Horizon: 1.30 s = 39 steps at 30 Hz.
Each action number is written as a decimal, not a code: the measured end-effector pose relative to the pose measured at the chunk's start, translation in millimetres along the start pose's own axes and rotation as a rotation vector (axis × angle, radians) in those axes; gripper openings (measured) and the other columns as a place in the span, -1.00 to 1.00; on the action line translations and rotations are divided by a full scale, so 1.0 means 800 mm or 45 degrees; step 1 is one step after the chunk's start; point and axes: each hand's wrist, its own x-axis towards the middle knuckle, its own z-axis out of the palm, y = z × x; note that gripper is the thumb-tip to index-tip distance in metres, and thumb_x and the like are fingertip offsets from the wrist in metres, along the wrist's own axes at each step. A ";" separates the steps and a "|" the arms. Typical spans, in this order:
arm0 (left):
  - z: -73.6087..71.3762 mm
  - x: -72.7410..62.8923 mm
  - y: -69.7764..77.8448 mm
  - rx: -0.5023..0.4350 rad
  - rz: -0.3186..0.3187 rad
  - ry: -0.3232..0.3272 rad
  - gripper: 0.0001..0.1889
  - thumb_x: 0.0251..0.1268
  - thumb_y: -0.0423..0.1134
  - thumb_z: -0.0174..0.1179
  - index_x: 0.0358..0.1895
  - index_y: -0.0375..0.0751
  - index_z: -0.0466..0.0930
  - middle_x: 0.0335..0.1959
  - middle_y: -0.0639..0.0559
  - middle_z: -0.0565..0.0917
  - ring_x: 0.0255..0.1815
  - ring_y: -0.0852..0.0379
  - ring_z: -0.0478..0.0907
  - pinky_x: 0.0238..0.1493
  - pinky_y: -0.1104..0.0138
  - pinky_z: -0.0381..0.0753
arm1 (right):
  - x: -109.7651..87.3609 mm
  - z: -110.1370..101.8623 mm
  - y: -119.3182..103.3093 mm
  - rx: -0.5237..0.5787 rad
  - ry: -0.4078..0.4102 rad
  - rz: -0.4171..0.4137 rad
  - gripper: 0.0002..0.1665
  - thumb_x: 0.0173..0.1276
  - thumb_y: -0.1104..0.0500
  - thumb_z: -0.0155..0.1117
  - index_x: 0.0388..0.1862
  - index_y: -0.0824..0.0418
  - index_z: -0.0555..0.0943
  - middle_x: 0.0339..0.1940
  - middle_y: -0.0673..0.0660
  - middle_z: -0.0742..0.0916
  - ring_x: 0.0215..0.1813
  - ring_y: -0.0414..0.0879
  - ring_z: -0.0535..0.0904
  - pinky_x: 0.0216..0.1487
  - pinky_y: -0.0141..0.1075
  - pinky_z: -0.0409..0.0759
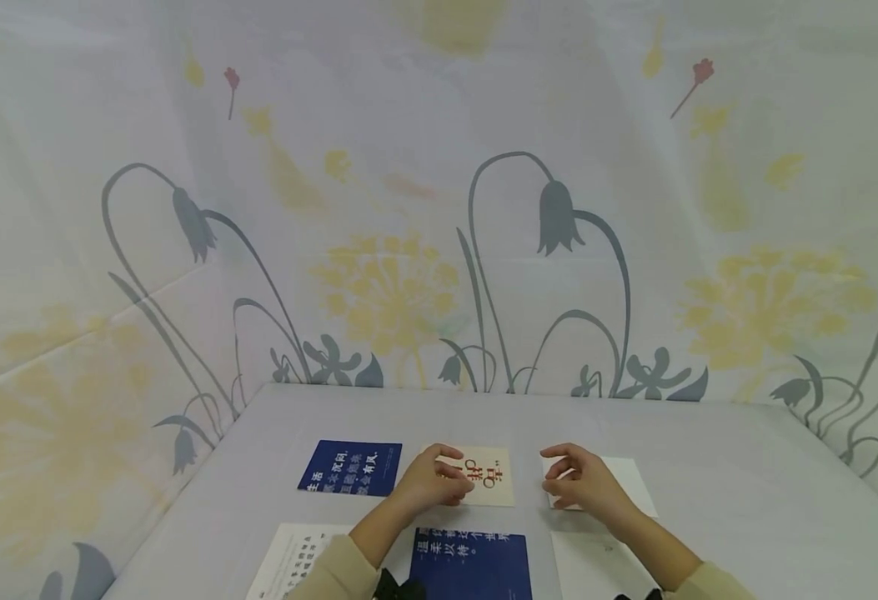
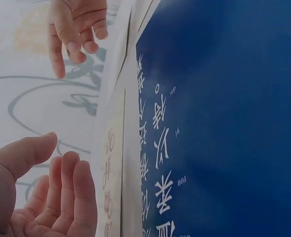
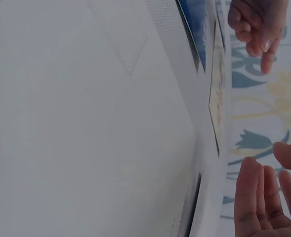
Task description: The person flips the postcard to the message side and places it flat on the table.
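My left hand [image 1: 433, 482] hovers over the left part of a cream card with reddish-brown characters [image 1: 493, 479], overlapping it in the head view. Its fingers are loosely bent, with nothing between thumb and fingertips. My right hand [image 1: 584, 483] is above the left edge of a white card [image 1: 629, 479], fingers relaxed and thumb apart from them, also holding nothing. Below the left forearm lies a blue card with white characters [image 1: 472, 567], which fills much of the left wrist view. Another whitish card [image 3: 96, 148] spreads large under the right wrist.
At the back left lies a second blue card [image 1: 356, 468] with white lettering. A white card with black characters [image 1: 288, 558] is at the front left, partly behind the left sleeve. The grey-white table [image 1: 746, 500] ends at a flower-printed curtain [image 1: 423, 192].
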 end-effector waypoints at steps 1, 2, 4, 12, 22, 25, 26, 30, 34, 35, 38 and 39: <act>-0.001 0.000 0.000 0.007 0.002 0.003 -0.50 0.06 -0.44 0.30 0.08 -0.44 0.35 -0.37 -0.09 0.57 -0.39 0.00 0.62 -0.37 0.23 0.66 | 0.002 0.002 0.000 -0.004 0.011 -0.002 -0.43 0.12 0.40 0.30 0.13 0.50 0.38 -0.37 0.16 0.56 -0.37 -0.01 0.55 -0.40 -0.20 0.65; -0.003 -0.001 0.000 0.009 0.003 0.007 -0.50 0.05 -0.44 0.30 0.08 -0.45 0.35 -0.37 -0.09 0.57 -0.39 0.00 0.62 -0.37 0.23 0.66 | 0.003 0.004 0.000 -0.008 0.022 -0.002 -0.43 0.12 0.41 0.30 0.12 0.49 0.39 -0.37 0.16 0.56 -0.37 0.00 0.55 -0.40 -0.20 0.65; -0.006 -0.001 0.000 0.020 0.005 0.021 -0.50 0.05 -0.44 0.31 0.08 -0.45 0.35 -0.37 -0.09 0.57 -0.38 -0.02 0.62 -0.37 0.23 0.66 | 0.006 0.009 0.000 -0.015 0.045 -0.004 -0.45 0.11 0.42 0.30 0.11 0.49 0.40 -0.37 0.16 0.56 -0.37 0.02 0.56 -0.41 -0.20 0.65; -0.019 0.000 -0.001 0.080 0.000 0.088 -0.49 0.05 -0.42 0.32 0.09 -0.44 0.36 -0.34 -0.11 0.56 -0.35 -0.07 0.62 -0.34 0.21 0.65 | 0.015 0.025 -0.003 -0.005 0.110 0.018 -0.44 0.10 0.45 0.30 0.12 0.47 0.41 -0.29 0.22 0.58 -0.30 -0.01 0.59 -0.37 -0.18 0.66; -0.037 0.003 -0.005 0.210 0.004 0.136 -0.45 -0.01 -0.38 0.38 0.09 -0.39 0.39 -0.22 -0.16 0.52 -0.35 0.03 0.52 -0.33 0.21 0.60 | 0.027 0.041 -0.002 -0.026 0.150 0.015 -0.40 0.00 0.46 0.34 0.09 0.44 0.45 -0.25 0.24 0.56 -0.30 -0.05 0.57 -0.35 -0.21 0.65; -0.042 0.004 -0.007 0.262 0.013 0.133 -0.44 -0.03 -0.37 0.40 0.10 -0.36 0.40 -0.18 -0.16 0.50 -0.28 -0.01 0.52 -0.32 0.19 0.58 | 0.028 0.043 -0.001 -0.038 0.147 0.018 -0.38 -0.02 0.46 0.36 0.09 0.44 0.45 -0.24 0.24 0.55 -0.30 -0.05 0.55 -0.35 -0.20 0.65; -0.043 0.005 -0.008 0.290 0.021 0.128 -0.43 -0.04 -0.36 0.41 0.10 -0.35 0.40 -0.16 -0.17 0.50 -0.25 -0.03 0.52 -0.30 0.18 0.58 | 0.028 0.044 -0.001 -0.044 0.150 0.020 -0.38 -0.03 0.46 0.37 0.09 0.43 0.45 -0.23 0.24 0.55 -0.30 -0.05 0.55 -0.35 -0.20 0.65; -0.052 0.008 -0.012 0.383 0.062 0.083 -0.40 -0.07 -0.34 0.43 0.11 -0.33 0.40 -0.05 -0.22 0.47 -0.11 -0.13 0.48 -0.23 0.11 0.55 | 0.033 0.047 -0.001 -0.081 0.153 0.036 -0.34 -0.06 0.44 0.42 0.10 0.37 0.47 -0.17 0.22 0.54 -0.26 -0.04 0.53 -0.36 -0.22 0.64; -0.060 0.012 -0.015 0.484 0.098 0.031 -0.31 -0.15 -0.30 0.48 0.15 -0.30 0.39 0.04 -0.25 0.41 -0.07 -0.14 0.44 -0.18 0.10 0.53 | 0.039 0.049 -0.001 -0.133 0.119 0.036 -0.25 -0.12 0.42 0.48 0.14 0.30 0.45 -0.06 0.22 0.53 -0.20 -0.02 0.51 -0.36 -0.22 0.62; -0.062 0.012 -0.015 0.513 0.113 0.014 -0.28 -0.17 -0.30 0.49 0.16 -0.29 0.38 0.06 -0.25 0.39 -0.06 -0.15 0.43 -0.17 0.09 0.52 | 0.040 0.049 -0.001 -0.153 0.107 0.034 -0.22 -0.13 0.41 0.50 0.16 0.28 0.44 -0.02 0.23 0.52 -0.19 -0.01 0.51 -0.35 -0.21 0.62; -0.068 0.016 -0.018 0.591 0.142 -0.045 -0.18 -0.24 -0.31 0.52 0.23 -0.24 0.33 0.13 -0.25 0.33 0.00 -0.19 0.41 -0.08 0.03 0.50 | 0.043 0.049 -0.001 -0.214 0.053 0.019 -0.13 -0.18 0.38 0.54 0.20 0.22 0.41 0.10 0.24 0.49 -0.13 0.02 0.51 -0.28 -0.17 0.58; -0.070 0.017 -0.018 0.614 0.149 -0.071 -0.14 -0.25 -0.31 0.53 0.25 -0.22 0.31 0.15 -0.25 0.30 0.02 -0.20 0.39 -0.05 0.01 0.49 | 0.044 0.049 -0.001 -0.238 0.033 0.009 -0.10 -0.19 0.37 0.55 0.22 0.20 0.40 0.13 0.25 0.47 -0.09 0.04 0.50 -0.24 -0.15 0.57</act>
